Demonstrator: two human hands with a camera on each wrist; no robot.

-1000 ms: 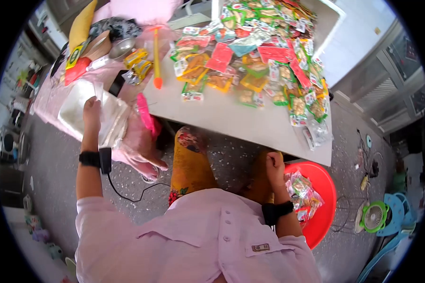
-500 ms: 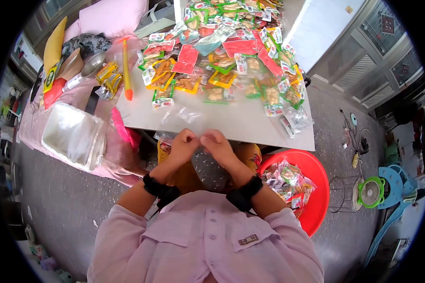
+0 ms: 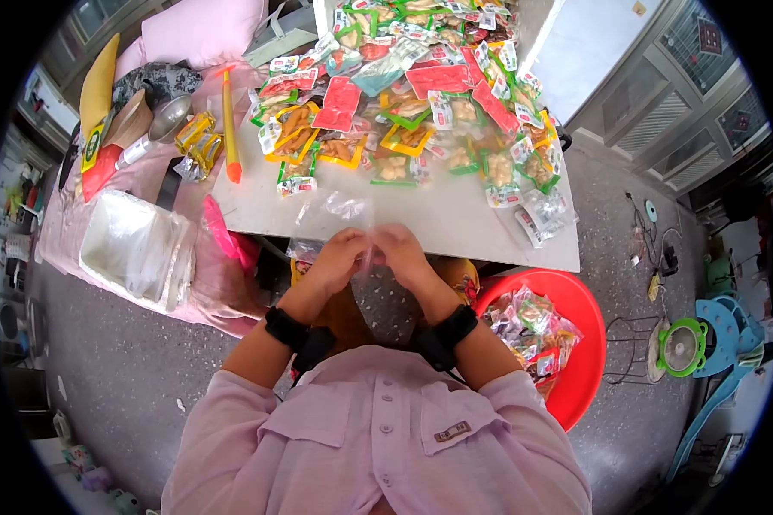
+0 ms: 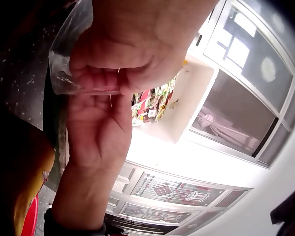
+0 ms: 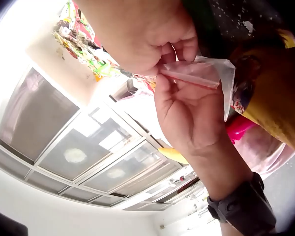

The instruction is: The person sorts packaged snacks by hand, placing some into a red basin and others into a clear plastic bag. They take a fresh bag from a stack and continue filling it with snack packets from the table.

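Two bare hands met over the near edge of one white rectangular table (image 3: pixel 464 221), with one clear, thin plastic bag (image 5: pixel 227 81) between them. The left hand (image 3: pixel 342 257) and the right hand (image 3: pixel 402 252) each had curled fingers, drawn close together rather than spread, pinching the bag's edge; the exact thumb contacts could not be told. Two black wristbands (image 3: pixel 296 333) encircled the wrists. Beyond the hands lay a heap of red, green and yellow printed food packets (image 3: pixel 438 81), too overlapped to count. One round red plastic basin (image 3: pixel 587 369) stood beside the table, holding further packets. To the left were one white rectangular box (image 3: pixel 110 219) lined with clear plastic, two gold foil packs (image 3: pixel 199 144) and one yellow-and-orange stick (image 3: pixel 229 124).
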